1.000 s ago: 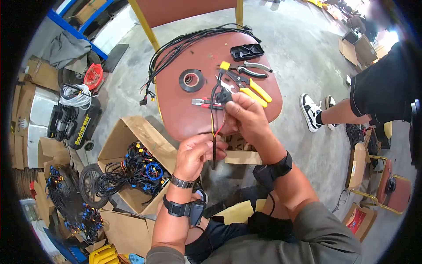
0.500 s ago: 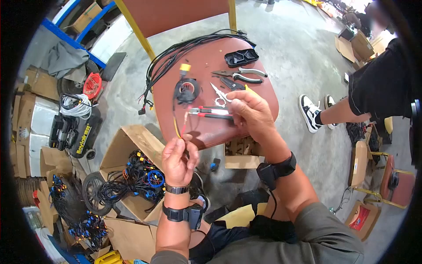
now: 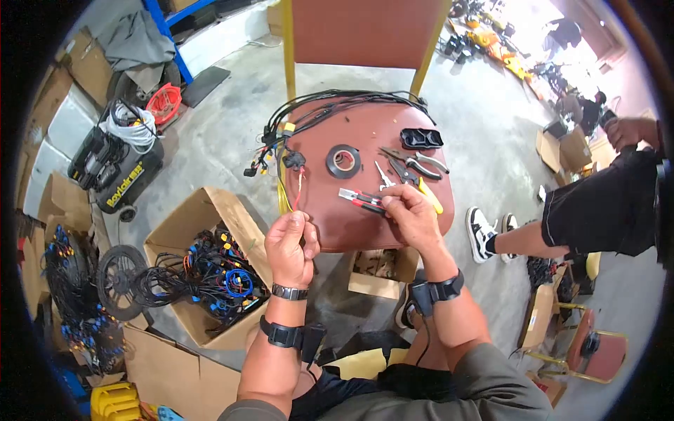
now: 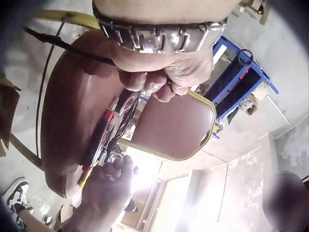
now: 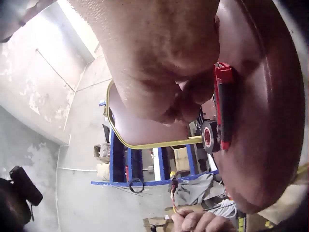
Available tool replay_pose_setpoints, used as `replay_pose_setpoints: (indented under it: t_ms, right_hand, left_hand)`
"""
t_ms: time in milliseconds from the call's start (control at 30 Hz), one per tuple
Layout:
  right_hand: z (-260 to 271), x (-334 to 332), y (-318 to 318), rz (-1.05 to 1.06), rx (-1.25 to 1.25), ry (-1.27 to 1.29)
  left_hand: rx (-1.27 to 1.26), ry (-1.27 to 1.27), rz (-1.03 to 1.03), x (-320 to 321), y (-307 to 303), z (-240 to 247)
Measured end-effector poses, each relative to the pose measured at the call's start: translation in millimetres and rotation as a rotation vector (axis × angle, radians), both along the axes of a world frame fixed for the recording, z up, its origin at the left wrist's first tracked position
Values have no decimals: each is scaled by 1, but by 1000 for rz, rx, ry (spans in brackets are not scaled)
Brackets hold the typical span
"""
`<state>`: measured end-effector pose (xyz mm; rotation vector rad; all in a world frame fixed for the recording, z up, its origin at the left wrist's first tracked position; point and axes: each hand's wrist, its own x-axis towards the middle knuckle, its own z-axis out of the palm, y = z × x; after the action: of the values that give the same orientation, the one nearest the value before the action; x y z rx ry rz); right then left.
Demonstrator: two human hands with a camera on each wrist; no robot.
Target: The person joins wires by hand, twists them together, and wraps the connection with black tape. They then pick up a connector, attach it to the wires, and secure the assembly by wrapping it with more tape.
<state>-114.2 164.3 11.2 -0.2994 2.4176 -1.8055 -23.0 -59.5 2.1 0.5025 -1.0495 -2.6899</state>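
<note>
Red-and-black handles are marking the slim tool [image 3: 362, 203] over the chair seat [image 3: 330, 235], its handle ends meeting the fingertips of my right hand [image 3: 415, 219], its silver head pointing left, so its long axis is running nearly crosswise between my hands, the right far nearer. Those right fingers are bending at the handle ends, but I cannot tell whether they are gripping or only touching. My left hand [image 3: 290, 245] is pinching thin red wiring [image 3: 300, 189] between closed thumb and finger, the strand running away from me to a black connector [image 3: 293, 161].
</note>
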Motion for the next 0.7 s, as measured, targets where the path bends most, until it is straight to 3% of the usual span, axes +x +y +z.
replay_pose_setpoints:
  t_ms: [200, 367, 467, 633, 700]
  right_hand:
    - [45, -21, -67, 145, 493, 436]
    - [33, -49, -102, 196, 807, 410]
    - [28, -56, -108, 159, 759, 287]
    - [37, -62, -93, 105, 605, 418]
    - [54, -53, -83, 73, 232, 146]
  left_hand:
    - [-6, -108, 5, 6, -6, 6]
    - [44, -46, -75, 9, -13, 5]
    - [40, -23, -105, 6, -21, 5]
    - [82, -24, -109, 5, -23, 1]
    - [57, -42, -93, 4, -23, -4]
